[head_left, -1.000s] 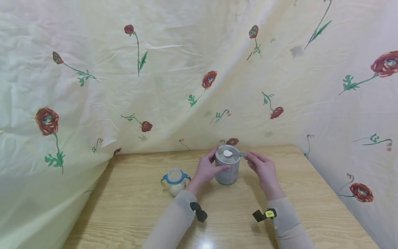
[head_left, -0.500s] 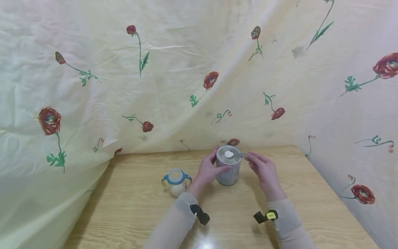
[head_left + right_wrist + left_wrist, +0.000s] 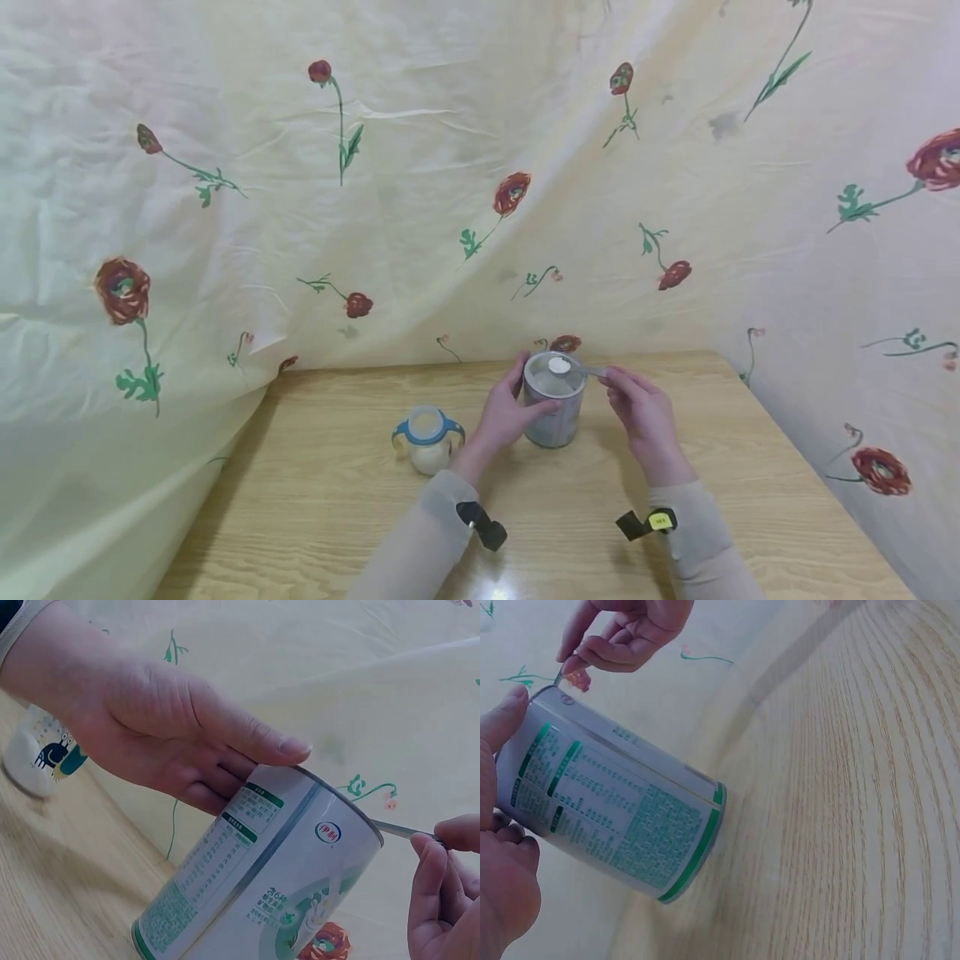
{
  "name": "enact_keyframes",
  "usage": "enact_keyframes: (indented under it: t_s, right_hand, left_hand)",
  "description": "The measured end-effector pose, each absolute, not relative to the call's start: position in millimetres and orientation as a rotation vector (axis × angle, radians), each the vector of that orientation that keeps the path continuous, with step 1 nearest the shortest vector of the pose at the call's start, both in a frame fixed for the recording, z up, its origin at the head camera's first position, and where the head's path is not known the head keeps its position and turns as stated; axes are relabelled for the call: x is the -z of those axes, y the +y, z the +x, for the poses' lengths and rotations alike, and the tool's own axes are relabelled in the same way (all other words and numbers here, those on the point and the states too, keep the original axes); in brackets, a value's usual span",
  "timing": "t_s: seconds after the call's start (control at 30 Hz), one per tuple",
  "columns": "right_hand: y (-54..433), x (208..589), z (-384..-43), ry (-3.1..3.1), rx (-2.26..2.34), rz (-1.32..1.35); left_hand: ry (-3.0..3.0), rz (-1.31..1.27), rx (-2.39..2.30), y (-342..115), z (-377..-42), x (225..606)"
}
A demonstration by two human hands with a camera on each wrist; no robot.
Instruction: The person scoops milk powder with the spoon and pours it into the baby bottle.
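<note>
My left hand (image 3: 501,417) grips a tall milk powder can (image 3: 553,427) near its open top, thumb on the near side and fingers around the far side. Between thumb and fingers, my right hand (image 3: 647,417) pinches the handle of a grey scoop (image 3: 588,371). The scoop's bowl, heaped with white powder (image 3: 558,365), is over the can's mouth. In the left wrist view, green-printed text covers the can (image 3: 622,810). The right wrist view shows the scoop handle (image 3: 397,829) reaching past the can's rim; its bowl is hidden there.
To the left of my left forearm stands a baby cup (image 3: 430,458) with a blue collar and two side handles. All this is on a light wooden table (image 3: 322,500). A flower-printed cloth (image 3: 420,208) hangs behind the table and at its sides.
The scoop with its powder has risen slightly and shifted a little right over the can, along with my right hand. My left hand keeps its grip on the can.
</note>
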State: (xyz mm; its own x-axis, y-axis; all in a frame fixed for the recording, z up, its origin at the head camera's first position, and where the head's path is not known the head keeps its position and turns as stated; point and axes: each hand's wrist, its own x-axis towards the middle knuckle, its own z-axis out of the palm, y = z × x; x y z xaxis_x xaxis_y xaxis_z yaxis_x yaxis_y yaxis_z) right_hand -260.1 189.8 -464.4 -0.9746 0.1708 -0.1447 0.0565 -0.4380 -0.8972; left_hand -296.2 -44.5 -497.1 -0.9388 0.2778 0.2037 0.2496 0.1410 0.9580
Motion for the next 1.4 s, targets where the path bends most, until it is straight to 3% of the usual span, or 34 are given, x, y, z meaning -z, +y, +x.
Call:
enact_keyframes:
  t_s: [0.8,1.4]
  right_hand:
    - [188.6,454.0,-256.7,-1.441,-2.751,-0.333]
    - [169.2,446.0,-250.7,-1.429,-2.798,-0.257]
  left_hand:
    - [2.278,0.531,-2.118,-77.0,-273.5,462.3]
    - [2.406,0.675,-2.188,-151.3,-250.6,450.3]
